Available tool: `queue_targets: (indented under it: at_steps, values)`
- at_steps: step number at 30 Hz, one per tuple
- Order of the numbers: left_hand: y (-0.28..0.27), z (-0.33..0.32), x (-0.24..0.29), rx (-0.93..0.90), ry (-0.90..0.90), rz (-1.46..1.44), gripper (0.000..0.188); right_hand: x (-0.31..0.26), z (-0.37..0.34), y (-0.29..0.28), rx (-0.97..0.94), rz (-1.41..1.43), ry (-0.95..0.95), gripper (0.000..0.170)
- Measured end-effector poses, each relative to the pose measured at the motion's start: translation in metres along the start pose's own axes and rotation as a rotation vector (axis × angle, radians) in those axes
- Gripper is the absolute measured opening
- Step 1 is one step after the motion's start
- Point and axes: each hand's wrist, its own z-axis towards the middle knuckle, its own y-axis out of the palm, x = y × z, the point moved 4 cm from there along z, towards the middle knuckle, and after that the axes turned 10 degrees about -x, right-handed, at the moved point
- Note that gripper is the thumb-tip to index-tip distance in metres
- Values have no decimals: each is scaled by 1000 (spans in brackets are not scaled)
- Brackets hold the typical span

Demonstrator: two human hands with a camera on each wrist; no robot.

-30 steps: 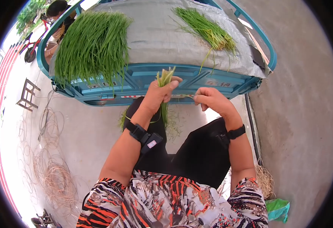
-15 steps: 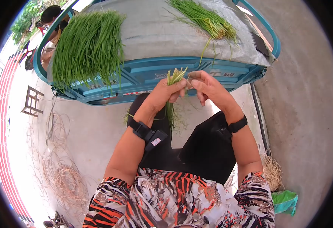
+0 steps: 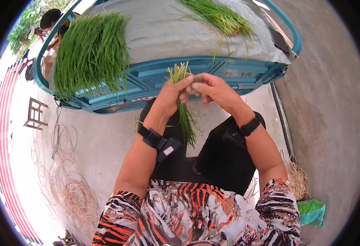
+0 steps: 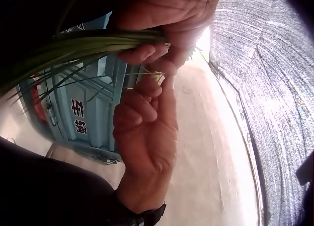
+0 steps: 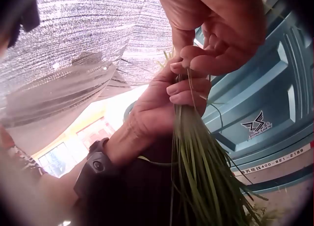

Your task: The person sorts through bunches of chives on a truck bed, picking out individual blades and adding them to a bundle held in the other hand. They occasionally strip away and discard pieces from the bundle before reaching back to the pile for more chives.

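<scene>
My left hand grips a bunch of garlic chives near its pale cut ends, which stick up above the thumb. The long green leaves hang down over my knee. Close against it, my right hand pinches a thin strand between thumb and fingers at the stems. In the right wrist view the strand runs down across the left fingers. The left wrist view has both hands meeting at the stem ends, the leaves stretching left.
Ahead stands a blue cart covered by a grey sheet. A large chive pile and a smaller one lie on it, with a dark phone-like object. Coiled strands and a stool are at left; another person is behind.
My right hand has come left with the strand to the stems in my left hand, and the two hands now meet. The head view has shifted slightly.
</scene>
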Motion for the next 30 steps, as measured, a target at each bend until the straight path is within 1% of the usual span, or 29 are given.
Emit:
queue_targets:
  at_steps: [1,4,7,10,13,16,19,23,26,30]
  values:
    - [-2,1,-1,-4,-2,3,19,2,0,0,3,1,24,32]
    - [-8,2,-2,-6,30,-21,20,5,1,-4,20,19,15,28]
    - [-9,1,-1,-2,48,-69,19,8,1,-6,28,110,-2,28]
    - [-9,2,0,-26,56,-59,16,3,-3,3,-64,31,116,26]
    - [-18,3,0,59,136,-195,13,8,-7,3,-79,-47,139,29]
    - [-29,2,0,92,164,-215,11,4,-12,-3,-89,-16,104,30]
    - [-46,1,2,99,220,-353,11,1,-20,-5,-56,-80,89,30]
    - [-59,-3,8,111,257,-440,8,-2,-32,-11,-50,-113,64,30]
    - [-70,-4,9,99,289,-447,14,-1,-39,-16,-52,-115,42,31]
    - [-75,-6,10,145,284,-477,9,1,-46,-24,1,-115,6,31]
